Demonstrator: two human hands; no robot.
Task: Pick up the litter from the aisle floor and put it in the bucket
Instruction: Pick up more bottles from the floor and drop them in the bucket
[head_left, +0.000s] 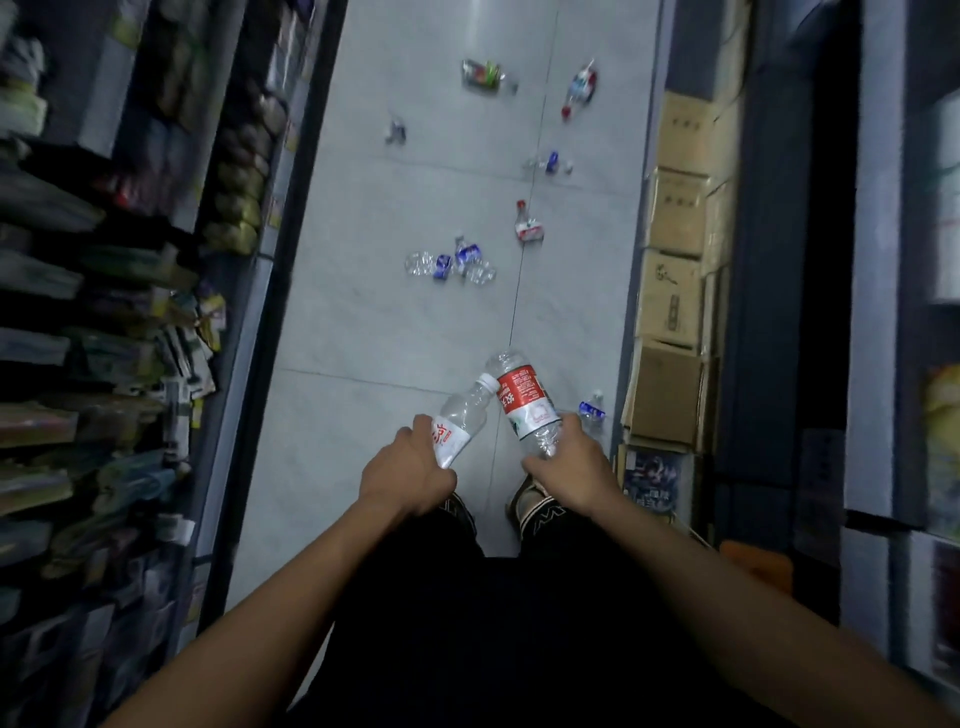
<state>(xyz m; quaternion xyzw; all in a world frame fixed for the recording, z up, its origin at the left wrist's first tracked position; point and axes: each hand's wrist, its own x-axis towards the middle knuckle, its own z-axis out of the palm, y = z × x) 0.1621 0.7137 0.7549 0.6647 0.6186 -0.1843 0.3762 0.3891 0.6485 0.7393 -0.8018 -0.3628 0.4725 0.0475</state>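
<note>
Left hand (408, 470) gripping a clear bottle with a white label (460, 421) by its lower body, cap pointing away and toward the right. Right hand (571, 462) gripping a red-labelled bottle (522, 402) near its neck end, base pointing away. The two bottles nearly meet between the hands, above the aisle floor (363, 322).

Just beyond the right hand, against the cardboard boxes (670, 306): a small blue-labelled bottle (592, 408) lying on the floor. Farther ahead of both hands: a cluster of crushed clear bottles with blue labels (452, 262), then a red-capped bottle (527, 223), more scattered pieces beyond.

Bucket not in view; cannot tell where it stands.

Progress, judged: early. Two items in hand, none seen deposited, at least seven pieces left on the floor.
</note>
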